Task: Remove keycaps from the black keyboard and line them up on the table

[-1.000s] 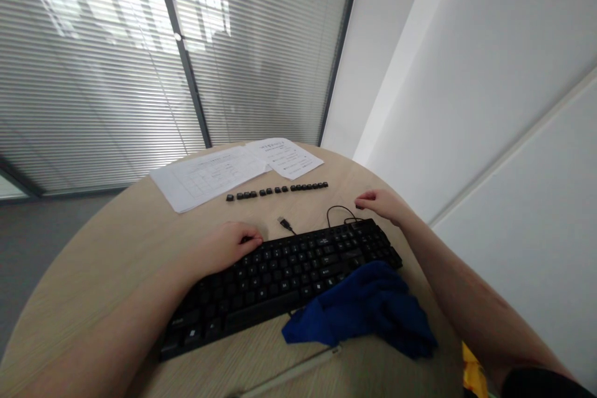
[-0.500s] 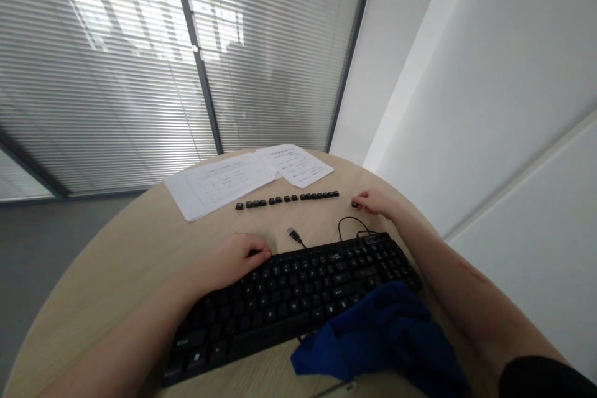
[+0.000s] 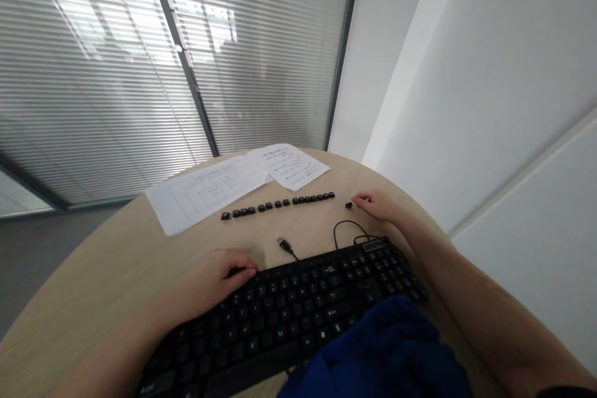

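Note:
A black keyboard (image 3: pixel 275 317) lies at a slant on the round wooden table. My left hand (image 3: pixel 228 273) is closed around its far left edge, the thumb on top. Beyond the keyboard, a single loose keycap (image 3: pixel 349 205) rests on the table, just left of the fingertips of my right hand (image 3: pixel 373 204). Those fingers are pressed together, with nothing seen between them. To the left of that keycap runs a row of several black keycaps (image 3: pixel 278 204). A blue cloth (image 3: pixel 382 354) covers part of the keyboard's near right side.
The keyboard's cable ends in a USB plug (image 3: pixel 284 244) between the keyboard and the keycap row. A loop of cable (image 3: pixel 345 224) lies behind its right part. Printed papers (image 3: pixel 209 186) cover the table's far side. A white wall (image 3: pixel 504 106) stands to the right.
My right hand has let go of the keycap, which now lies on the table beside the fingertips. The view has shifted slightly; my left hand keeps its hold on the keyboard.

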A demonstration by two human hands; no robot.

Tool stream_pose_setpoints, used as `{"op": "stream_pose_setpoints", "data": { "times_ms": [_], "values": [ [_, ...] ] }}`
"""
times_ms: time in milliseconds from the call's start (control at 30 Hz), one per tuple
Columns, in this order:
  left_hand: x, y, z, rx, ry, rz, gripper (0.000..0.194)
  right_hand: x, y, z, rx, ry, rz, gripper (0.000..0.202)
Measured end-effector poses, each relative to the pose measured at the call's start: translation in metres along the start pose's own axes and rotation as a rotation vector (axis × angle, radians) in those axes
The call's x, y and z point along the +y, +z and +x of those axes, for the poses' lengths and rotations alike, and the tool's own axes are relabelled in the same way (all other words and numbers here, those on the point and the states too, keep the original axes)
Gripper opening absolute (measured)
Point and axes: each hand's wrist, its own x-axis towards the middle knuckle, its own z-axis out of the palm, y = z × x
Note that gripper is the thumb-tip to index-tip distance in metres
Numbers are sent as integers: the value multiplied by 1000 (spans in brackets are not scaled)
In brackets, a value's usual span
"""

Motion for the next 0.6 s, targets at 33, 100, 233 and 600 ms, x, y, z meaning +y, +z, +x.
{"op": "stream_pose_setpoints", "data": {
  "times_ms": [33, 100, 233, 600],
  "values": [
    [0, 0, 0, 0, 0, -4, 33, -2, 1, -1, 1, -14, -5, 35],
    [0, 0, -1, 2, 3, -7, 33, -8, 5, -2, 9, -31, -20, 36],
    [-1, 0, 0, 2, 9, 0, 35, -18, 10, -1, 34, -40, -52, 30],
    [-2, 0, 0, 9, 13, -2, 31, -20, 11, -9, 84, -85, -11, 29]
  ]
}}
